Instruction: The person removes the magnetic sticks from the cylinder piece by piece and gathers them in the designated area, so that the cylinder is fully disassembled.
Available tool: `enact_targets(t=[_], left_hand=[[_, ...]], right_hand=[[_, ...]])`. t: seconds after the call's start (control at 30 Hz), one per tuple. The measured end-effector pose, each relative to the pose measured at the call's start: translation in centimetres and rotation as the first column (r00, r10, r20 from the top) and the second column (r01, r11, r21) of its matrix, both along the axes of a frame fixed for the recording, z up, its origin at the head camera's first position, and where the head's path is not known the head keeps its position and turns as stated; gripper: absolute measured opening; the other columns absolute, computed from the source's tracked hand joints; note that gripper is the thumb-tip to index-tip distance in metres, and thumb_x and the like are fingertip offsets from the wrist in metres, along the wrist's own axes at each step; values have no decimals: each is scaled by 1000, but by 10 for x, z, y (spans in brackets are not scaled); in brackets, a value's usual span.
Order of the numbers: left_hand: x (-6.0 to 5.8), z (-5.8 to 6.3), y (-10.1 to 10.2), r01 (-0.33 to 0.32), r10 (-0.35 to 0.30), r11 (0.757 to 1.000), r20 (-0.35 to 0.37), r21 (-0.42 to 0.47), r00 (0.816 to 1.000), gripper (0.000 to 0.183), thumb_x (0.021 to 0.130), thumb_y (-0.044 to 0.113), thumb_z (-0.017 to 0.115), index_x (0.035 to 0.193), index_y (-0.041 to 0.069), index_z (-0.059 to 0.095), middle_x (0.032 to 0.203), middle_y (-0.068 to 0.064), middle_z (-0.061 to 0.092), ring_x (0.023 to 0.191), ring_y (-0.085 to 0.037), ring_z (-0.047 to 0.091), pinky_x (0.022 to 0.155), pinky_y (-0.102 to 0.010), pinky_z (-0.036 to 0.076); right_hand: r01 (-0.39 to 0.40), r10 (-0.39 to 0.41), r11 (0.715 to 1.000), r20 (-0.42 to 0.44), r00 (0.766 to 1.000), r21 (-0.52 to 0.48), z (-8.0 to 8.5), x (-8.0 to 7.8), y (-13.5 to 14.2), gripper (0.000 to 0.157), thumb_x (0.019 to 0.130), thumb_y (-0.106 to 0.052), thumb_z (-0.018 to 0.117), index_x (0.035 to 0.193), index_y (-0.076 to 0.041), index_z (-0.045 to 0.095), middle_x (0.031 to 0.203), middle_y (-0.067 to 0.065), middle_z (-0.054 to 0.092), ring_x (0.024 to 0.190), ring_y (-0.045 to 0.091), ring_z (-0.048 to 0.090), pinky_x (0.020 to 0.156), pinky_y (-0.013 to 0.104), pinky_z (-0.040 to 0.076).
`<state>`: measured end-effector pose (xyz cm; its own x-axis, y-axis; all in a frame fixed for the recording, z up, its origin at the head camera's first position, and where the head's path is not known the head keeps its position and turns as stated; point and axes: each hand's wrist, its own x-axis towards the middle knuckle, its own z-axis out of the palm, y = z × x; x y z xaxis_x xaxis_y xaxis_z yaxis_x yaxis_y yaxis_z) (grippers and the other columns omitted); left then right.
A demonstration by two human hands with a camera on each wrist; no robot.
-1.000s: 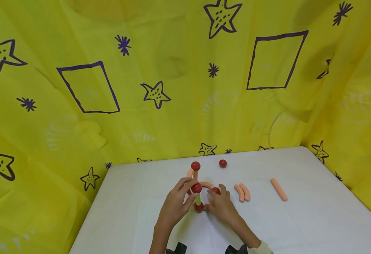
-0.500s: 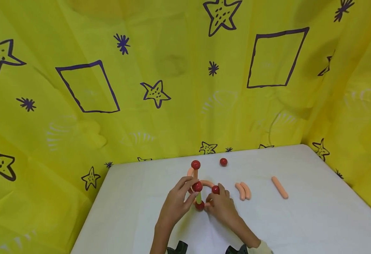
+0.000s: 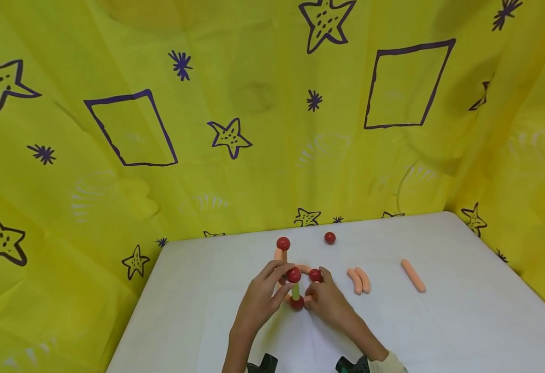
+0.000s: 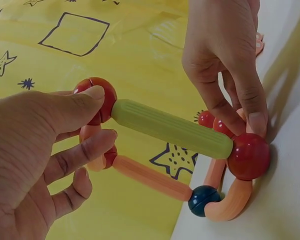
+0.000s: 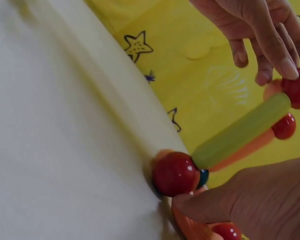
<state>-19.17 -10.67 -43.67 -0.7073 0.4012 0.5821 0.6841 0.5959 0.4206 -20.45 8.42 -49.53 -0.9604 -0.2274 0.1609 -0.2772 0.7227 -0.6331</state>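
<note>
My left hand (image 3: 257, 300) pinches a red ball (image 4: 108, 100) at the upper end of a ridged green rod (image 4: 172, 129). This rod leans down to a lower red ball (image 5: 175, 174) at the table. Beside that ball, my right hand (image 3: 332, 306) pinches a peach-coloured rod (image 5: 192, 227) between thumb and fingers; its far part is hidden. The balls and rods form one joined frame. A straight peach rod (image 4: 152, 177), a dark blue ball (image 4: 204, 201) and a curved peach rod (image 4: 232, 202) belong to it. Another red ball (image 3: 283, 243) tops its far side.
On the white table (image 3: 198, 311), a loose red ball (image 3: 330, 238) lies behind the frame. To the right are two short curved peach rods (image 3: 358, 281) and one straight peach rod (image 3: 413, 275). A yellow patterned cloth (image 3: 254, 186) rises behind the table.
The frame has turned a little: its near balls shifted slightly right and its far top ball slightly left. My right fingers have drawn closer together. Both hands keep their hold.
</note>
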Motion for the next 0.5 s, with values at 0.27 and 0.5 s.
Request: enact_targets(t=[0.27,0.5], left_hand=[[1,-2,4,31,-32,999,38,21,999,44,84,13,76,125,18,64,120,5,61,85,-11,64,76,-19,54],[0,-1,5,51,-51,999,26,14,998,45,84,12,76,126,17,62,119,3,62,83,-7,62,74,-21,56]], right_hand=[[-106,109,992,54,993,-68,1,-8,17,9,78,-10,80,81,-9,72,140,33,45,137,50,35,101,56,44],[-195,200,978,66,978,-71,-1,-15,29,8,82,-9,76,86,-13,71,152,32,32,130,48,46,92,44,53]])
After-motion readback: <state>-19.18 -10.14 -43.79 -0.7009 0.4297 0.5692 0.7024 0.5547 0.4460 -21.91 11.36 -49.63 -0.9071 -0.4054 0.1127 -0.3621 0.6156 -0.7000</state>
